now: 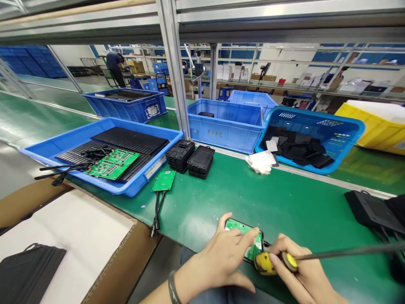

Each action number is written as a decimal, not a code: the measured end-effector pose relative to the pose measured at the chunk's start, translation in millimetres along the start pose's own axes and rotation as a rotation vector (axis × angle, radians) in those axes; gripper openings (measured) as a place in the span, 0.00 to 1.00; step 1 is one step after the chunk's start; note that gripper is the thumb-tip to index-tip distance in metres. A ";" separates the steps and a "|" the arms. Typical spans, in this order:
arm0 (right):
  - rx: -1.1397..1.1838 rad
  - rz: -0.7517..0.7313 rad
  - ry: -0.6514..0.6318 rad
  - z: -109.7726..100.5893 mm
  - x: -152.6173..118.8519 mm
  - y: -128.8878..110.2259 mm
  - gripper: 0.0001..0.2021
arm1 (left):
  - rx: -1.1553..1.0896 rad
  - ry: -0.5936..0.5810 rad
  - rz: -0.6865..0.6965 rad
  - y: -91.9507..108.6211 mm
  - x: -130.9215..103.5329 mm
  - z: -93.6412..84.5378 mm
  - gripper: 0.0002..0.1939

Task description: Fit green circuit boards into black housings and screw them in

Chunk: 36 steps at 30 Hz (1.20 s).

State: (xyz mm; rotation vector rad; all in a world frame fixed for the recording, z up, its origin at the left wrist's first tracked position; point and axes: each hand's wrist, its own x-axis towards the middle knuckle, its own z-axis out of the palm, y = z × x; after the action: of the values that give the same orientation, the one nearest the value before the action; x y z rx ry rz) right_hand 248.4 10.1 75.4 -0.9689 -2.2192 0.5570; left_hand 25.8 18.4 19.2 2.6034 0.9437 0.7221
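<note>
Fingers of our left hand [224, 257] are spread, the thumb standing apart from the others, while those of our right hand [308, 272] are curled in tight. Before us runs a long green-topped bench [300, 190]. On its left sits a wide, shallow blue plastic tray [128, 189], loaded with rows of black slatted pieces [133, 141]. Farther back, toward the right, a bright blue perforated plastic basket [341, 133] holds thin flat black sheets [297, 147]. Between the two we have a pair of side-by-side stacks of black rectangular plastic shells [180, 155]. Our right fingers are clamped round a yellow-and-black-handled tool [265, 264], its long dark shaft pointing off to the right. Near the bench's close edge lies a shallow black rectangular case [262, 241], under our left fingers and just left of our right ones; one left fingertip is at its far left corner. Inside it sits a flat green circuit board [255, 246], partly hidden by our left index finger. Whether the handle touches the case, we cannot tell.
</note>
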 end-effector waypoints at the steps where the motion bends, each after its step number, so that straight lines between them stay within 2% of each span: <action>1: -0.034 0.009 -0.004 -1.3 2.8 2.2 0.08 | 0.013 0.006 -0.006 0.8 0.1 1.5 0.47; 4: -0.251 0.077 0.028 -16.3 15.9 16.4 0.04 | 0.045 0.017 -0.028 3.8 1.4 3.3 0.41; 6: -0.469 0.140 -0.005 -27.5 26.0 37.1 0.05 | 0.095 0.009 -0.002 3.6 4.0 1.2 0.37; 8: -0.617 0.186 -0.076 -33.6 34.0 65.1 0.08 | 0.158 -0.011 0.072 0.9 7.8 -2.1 0.27; 10: -0.632 0.209 -0.113 -34.2 38.5 92.8 0.07 | 0.199 -0.020 0.137 -3.6 11.9 -5.4 0.17; 12: -0.595 0.218 -0.122 -31.8 39.8 111.7 0.07 | 0.213 -0.004 0.138 -8.3 14.8 -8.5 0.14; 15: -0.536 0.202 -0.104 -26.2 38.4 114.9 0.11 | 0.202 -0.007 0.127 -13.7 17.0 -13.2 0.15; 16: -0.469 0.199 -0.117 -23.9 37.1 109.9 0.11 | 0.197 -0.017 0.136 -14.6 17.7 -14.8 0.15; 18: -0.180 0.252 -0.233 -17.4 32.8 94.9 0.13 | 0.206 -0.036 0.168 -14.7 20.1 -18.5 0.14; 20: 0.250 0.414 -0.354 -8.8 26.6 78.3 0.18 | 0.227 -0.038 0.196 -12.2 24.9 -23.3 0.14; 22: 0.626 0.636 -0.386 -0.3 20.8 65.3 0.21 | 0.248 -0.035 0.217 -8.7 32.7 -30.3 0.14; 24: 0.822 0.792 -0.370 4.2 18.3 58.4 0.23 | 0.268 -0.050 0.254 -8.4 43.5 -41.0 0.16; 25: 0.834 0.812 -0.378 3.9 18.7 57.2 0.23 | 0.278 -0.059 0.268 -11.1 49.8 -48.0 0.19; 27: 0.644 0.696 -0.350 -0.9 21.3 58.4 0.23 | 0.322 -0.032 0.174 -24.3 63.4 -64.5 0.28; 28: 0.448 0.576 -0.297 -4.3 22.9 59.8 0.22 | 0.353 0.016 0.061 -34.8 70.3 -73.4 0.33; 29: 0.217 0.431 -0.234 -7.2 24.0 61.3 0.20 | 0.404 0.093 -0.127 -47.5 76.9 -82.2 0.35; 31: -0.247 0.116 -0.109 -9.4 24.6 63.3 0.16 | 0.489 0.244 -0.433 -75.3 88.4 -97.4 0.32; 33: -0.612 -0.133 -0.022 -6.7 23.4 63.2 0.18 | 0.542 0.344 -0.666 -100.1 96.7 -107.8 0.33; 35: -0.802 -0.272 0.030 -4.1 22.0 61.3 0.21 | 0.549 0.383 -0.811 -116.4 101.8 -113.0 0.34; 36: -0.819 -0.290 0.045 -4.9 21.6 59.8 0.21 | 0.536 0.390 -0.854 -121.2 103.5 -114.2 0.33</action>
State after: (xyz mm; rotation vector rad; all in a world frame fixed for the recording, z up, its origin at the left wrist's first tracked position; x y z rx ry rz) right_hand 269.8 65.3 51.5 -0.9776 -2.5117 -0.5501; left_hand -30.4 187.2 101.7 2.0686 2.4196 0.7938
